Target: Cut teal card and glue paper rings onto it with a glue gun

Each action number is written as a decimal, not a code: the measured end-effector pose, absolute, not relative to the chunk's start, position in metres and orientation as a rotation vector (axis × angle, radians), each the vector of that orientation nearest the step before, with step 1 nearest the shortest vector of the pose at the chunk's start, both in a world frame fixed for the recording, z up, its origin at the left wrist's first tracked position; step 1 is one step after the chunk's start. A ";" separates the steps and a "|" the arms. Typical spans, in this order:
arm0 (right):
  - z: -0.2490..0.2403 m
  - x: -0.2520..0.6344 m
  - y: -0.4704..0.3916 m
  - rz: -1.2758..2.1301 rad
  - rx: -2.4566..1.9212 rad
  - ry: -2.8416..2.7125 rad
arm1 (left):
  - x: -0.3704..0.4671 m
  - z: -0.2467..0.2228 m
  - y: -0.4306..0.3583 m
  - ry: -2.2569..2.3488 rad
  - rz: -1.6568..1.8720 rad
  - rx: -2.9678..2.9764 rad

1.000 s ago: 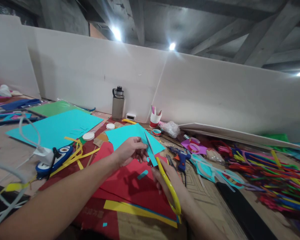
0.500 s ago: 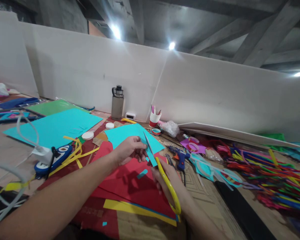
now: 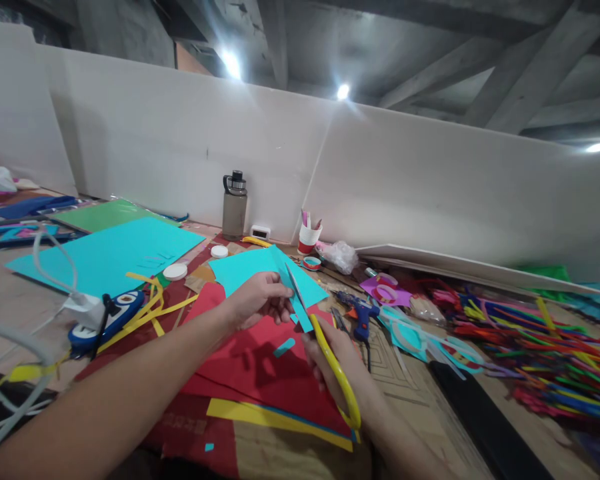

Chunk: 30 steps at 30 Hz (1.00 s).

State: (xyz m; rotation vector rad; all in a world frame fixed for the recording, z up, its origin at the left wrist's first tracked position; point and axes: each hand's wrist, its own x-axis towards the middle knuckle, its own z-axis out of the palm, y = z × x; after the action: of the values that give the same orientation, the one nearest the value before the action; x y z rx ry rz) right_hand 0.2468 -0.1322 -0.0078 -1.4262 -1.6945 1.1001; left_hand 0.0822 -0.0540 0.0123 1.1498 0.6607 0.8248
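My right hand (image 3: 337, 357) is closed around the yellow handles of a pair of scissors (image 3: 339, 373). Their blades point up and away, lying against a narrow strip of turquoise paper (image 3: 303, 316). My left hand (image 3: 261, 300) pinches that strip between thumb and fingers, just left of the blades. Below both hands lie sheets of red paper (image 3: 230, 360), with a small turquoise cutting (image 3: 284, 347) on top. Behind them rests a larger turquoise sheet (image 3: 240, 263). How far the blades are apart is hard to make out.
A blue glue gun (image 3: 364, 320) lies right of my right hand, near a black slab (image 3: 485, 413). Colourful pipe cleaners (image 3: 555, 347) heap at far right. At the back stand a bottle (image 3: 235, 210) and a cup of pens (image 3: 309, 238). A power strip (image 3: 107, 323) sits at left.
Very little differs. The scissor blades and the turquoise strip have shifted slightly to the left; both hands keep their hold.
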 end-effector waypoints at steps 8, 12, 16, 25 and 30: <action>-0.027 0.249 -0.133 1.236 -1.311 -1.564 | 0.082 0.010 -0.053 0.644 0.841 1.132; -0.033 0.251 -0.131 1.236 -1.322 -1.546 | 0.083 0.011 -0.053 0.659 0.844 1.132; -0.023 0.251 -0.130 1.256 -1.327 -1.604 | 0.082 0.013 -0.054 0.685 0.824 1.147; -0.016 0.254 -0.131 1.086 -1.356 -1.759 | 0.082 0.017 -0.057 0.704 0.816 1.140; -0.015 0.253 -0.131 1.071 -1.337 -1.782 | 0.082 0.018 -0.058 0.717 0.816 1.137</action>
State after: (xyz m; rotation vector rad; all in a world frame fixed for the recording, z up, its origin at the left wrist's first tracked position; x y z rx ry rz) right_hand 0.2534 -0.1313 -0.0154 -1.3370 -1.7818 1.0711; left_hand 0.0819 -0.0576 0.0181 1.1374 0.7169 0.8162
